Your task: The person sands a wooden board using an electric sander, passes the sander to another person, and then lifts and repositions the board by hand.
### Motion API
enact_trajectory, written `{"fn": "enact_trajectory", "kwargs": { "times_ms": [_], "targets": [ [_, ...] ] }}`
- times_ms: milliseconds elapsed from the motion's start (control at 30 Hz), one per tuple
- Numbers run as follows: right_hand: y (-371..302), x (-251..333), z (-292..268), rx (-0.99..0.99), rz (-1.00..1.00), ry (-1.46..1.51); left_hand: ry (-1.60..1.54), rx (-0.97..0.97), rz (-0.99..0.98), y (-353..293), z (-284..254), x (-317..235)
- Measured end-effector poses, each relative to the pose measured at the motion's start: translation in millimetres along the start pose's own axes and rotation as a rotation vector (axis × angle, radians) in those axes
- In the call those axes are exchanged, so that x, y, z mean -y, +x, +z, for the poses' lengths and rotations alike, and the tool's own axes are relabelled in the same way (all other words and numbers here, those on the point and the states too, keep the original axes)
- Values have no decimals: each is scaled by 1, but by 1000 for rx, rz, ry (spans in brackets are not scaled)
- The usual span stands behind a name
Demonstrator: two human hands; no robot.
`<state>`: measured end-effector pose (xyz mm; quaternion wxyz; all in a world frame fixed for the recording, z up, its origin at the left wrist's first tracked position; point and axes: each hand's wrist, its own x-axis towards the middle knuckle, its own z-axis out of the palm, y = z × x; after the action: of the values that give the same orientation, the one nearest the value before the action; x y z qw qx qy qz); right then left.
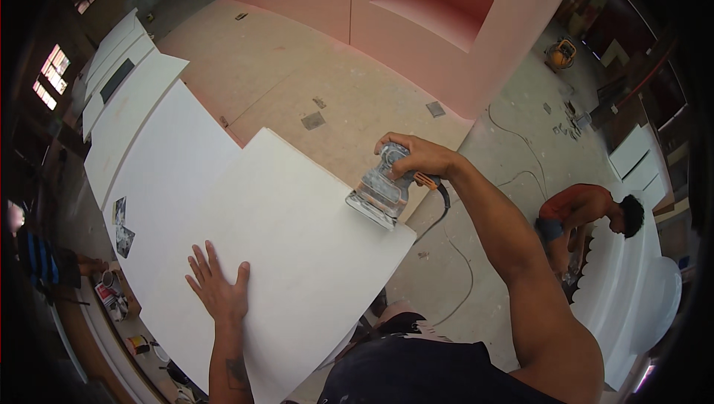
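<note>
My right hand (413, 157) is wrapped round the top of a dusty grey and orange electric sander (383, 190). The sander's flat pad rests at the right edge of a large white board (297, 196), and its dark cord (445, 207) hangs down beside my forearm. Fingers spread, my left hand (220, 285) lies flat on the white board toward its near left part. Under this board, a wider white panel (171, 159) shows along the left.
Two dark-and-white scraps (123, 229) lie on the left panel. Pink shelving (431, 40) stands beyond the dusty floor. A crouching person (584, 222) works beside white pieces at the right. Another person (44, 259) is at the far left, near cans (137, 344). A cable (513, 129) trails across the floor.
</note>
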<state>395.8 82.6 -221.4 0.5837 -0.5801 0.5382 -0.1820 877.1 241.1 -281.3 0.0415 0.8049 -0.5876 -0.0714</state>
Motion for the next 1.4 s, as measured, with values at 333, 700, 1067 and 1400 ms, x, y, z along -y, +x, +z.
{"fn": "enact_trajectory", "kwargs": {
  "times_ms": [333, 700, 1067, 1400],
  "targets": [
    [-128, -12, -1, -39, 245, -63, -12, 5, 17, -4, 0, 5],
    [-151, 42, 77, -97, -277, -854, -38, 10, 11, -2, -2, 5],
    [-16, 105, 141, -56, -269, -1033, -35, -39, 32, 1, 6, 14],
    [174, 197, 182, -334, -116, -896, -85, -46, 54, 1, 3, 14]
  ]
}}
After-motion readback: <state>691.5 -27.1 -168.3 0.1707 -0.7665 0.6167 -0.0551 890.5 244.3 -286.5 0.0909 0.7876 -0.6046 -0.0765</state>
